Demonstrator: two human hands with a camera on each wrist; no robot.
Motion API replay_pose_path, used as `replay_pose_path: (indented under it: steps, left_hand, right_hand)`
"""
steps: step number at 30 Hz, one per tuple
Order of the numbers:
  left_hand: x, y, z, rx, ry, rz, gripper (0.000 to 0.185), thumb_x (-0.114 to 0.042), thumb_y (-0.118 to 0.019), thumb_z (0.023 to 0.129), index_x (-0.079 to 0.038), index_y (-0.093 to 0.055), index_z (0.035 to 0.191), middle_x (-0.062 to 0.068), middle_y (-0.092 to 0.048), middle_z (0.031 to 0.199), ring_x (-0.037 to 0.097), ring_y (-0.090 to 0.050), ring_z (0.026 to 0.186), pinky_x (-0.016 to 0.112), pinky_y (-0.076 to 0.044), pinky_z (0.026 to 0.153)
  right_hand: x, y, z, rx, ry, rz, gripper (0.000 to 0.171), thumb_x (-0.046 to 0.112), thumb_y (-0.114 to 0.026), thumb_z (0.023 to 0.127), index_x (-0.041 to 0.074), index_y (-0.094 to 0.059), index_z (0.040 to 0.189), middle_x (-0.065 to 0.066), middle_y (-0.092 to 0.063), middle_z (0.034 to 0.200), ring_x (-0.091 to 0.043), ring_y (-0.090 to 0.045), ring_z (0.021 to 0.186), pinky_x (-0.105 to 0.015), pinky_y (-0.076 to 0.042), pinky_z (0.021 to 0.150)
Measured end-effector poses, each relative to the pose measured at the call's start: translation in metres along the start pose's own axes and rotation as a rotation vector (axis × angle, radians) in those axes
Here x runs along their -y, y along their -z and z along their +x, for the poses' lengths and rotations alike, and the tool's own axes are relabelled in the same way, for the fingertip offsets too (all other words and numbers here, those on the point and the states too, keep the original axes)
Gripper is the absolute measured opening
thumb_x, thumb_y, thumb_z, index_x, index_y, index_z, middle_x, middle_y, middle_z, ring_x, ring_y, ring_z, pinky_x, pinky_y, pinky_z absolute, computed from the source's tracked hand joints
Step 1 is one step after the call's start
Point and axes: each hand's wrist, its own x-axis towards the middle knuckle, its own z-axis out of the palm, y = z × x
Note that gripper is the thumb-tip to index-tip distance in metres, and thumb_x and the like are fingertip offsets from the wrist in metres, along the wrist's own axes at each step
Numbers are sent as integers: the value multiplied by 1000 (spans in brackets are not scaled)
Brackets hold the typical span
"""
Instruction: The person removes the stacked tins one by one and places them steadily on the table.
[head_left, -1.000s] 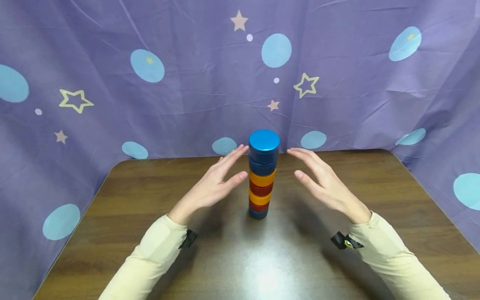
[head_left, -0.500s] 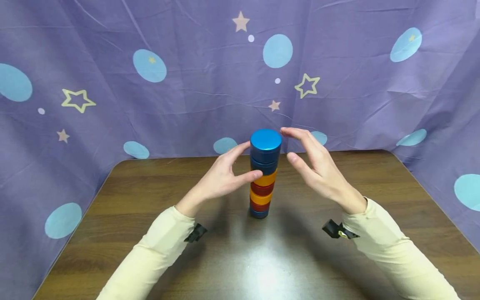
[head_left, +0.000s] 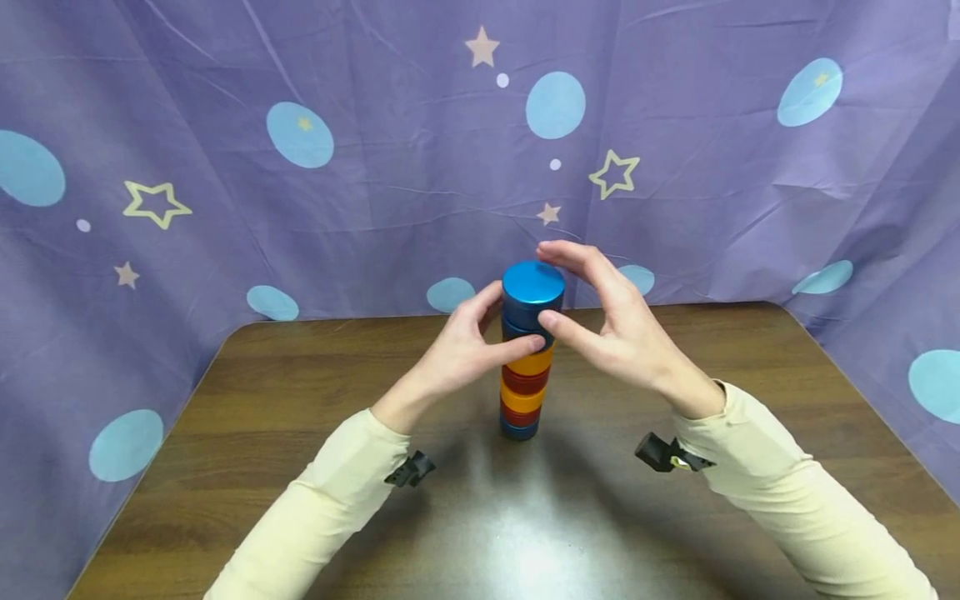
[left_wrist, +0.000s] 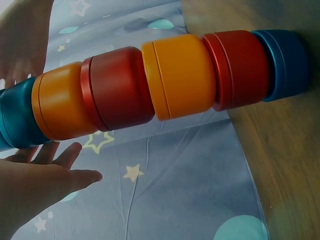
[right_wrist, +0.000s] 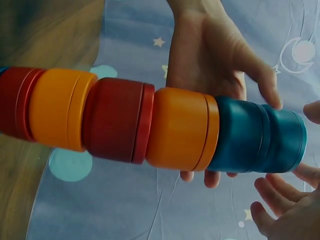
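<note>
Stack [head_left: 527, 350]'s bottom blue tin [left_wrist: 285, 65] clearest left-wrist.

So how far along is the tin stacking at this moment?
A stack of seven round tins stands upright on the wooden table: blue at the base, red, orange, red, orange, then two blue on top. In hand: the left hand grips the second blue tin, the right hand grips the top blue tin. No loose tins show, so any remaining step is unclear.
</note>
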Motion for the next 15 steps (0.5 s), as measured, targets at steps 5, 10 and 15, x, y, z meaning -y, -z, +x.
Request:
replay_pose_path:
  steps: [5, 10, 15]
  left_hand:
    - [2, -4, 2, -17, -3, -24, 52, -5, -72, 85, -3, -52, 133, 8, -59, 126, 19, -53, 118, 38, -39, 103]
    - [2, -4, 2, -23, 6, -56, 51, -3, -69, 86, -2, -51, 133, 9, -58, 126, 19, -53, 118, 36, -38, 103]
    - [-1, -5, 3, -25, 21, -66, 47, -4, -69, 87, -2, -51, 131, 10, -57, 127, 19, -51, 120, 37, -34, 107]
  right_hand:
    - [2, -1, 3, 7, -78, 48, 54, 10, -71, 87, 5, -48, 135, -3, -55, 132, -18, -50, 123, -36, -35, 106]
    - [3, -2, 5, 4, -158, 89, 52, 5, -72, 86, 6, -51, 133, -4, -57, 129, -16, -55, 114, -36, -37, 104]
    - [6, 2, 5, -35, -205, 135, 50, 2, -72, 85, 4, -54, 131, -4, -59, 123, -17, -57, 107, -34, -39, 102]
